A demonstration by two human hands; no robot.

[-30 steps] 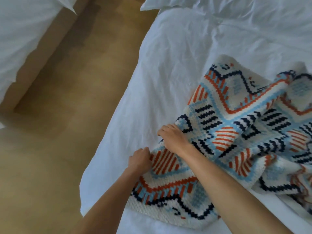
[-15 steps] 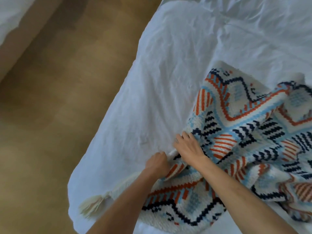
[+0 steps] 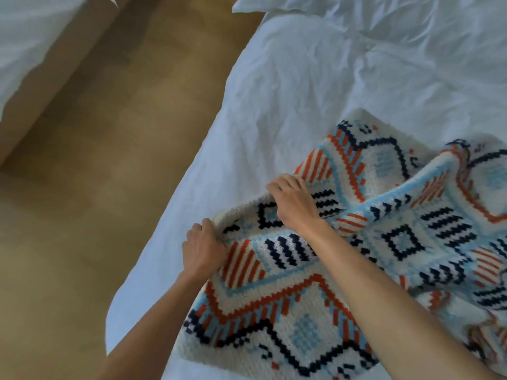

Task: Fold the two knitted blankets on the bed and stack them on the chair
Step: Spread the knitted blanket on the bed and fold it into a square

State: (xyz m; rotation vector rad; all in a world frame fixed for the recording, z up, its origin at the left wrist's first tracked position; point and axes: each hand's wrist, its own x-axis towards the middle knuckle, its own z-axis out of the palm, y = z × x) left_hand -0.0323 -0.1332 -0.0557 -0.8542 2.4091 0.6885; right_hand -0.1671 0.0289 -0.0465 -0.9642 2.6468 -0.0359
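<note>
A knitted blanket (image 3: pixel 301 319) with a cream ground and orange, light blue and navy geometric patterns lies rumpled on the white bed (image 3: pixel 288 111), near its left edge. My left hand (image 3: pixel 204 249) pinches the blanket's left edge, fingers closed on the fabric. My right hand (image 3: pixel 293 200) grips the same edge a little farther up and lifts it slightly, so a fold stands up between the two hands. Only one blanket shows. The chair is out of view.
A wooden floor (image 3: pixel 90 215) runs along the left of the bed. A second bed with white bedding (image 3: pixel 30 42) stands at the upper left. A white pillow (image 3: pixel 301 6) lies at the top of the near bed.
Both hands have shifted along the blanket's left edge and lifted it. A tasselled corner hanging off the bed half a second ago is no longer visible.
</note>
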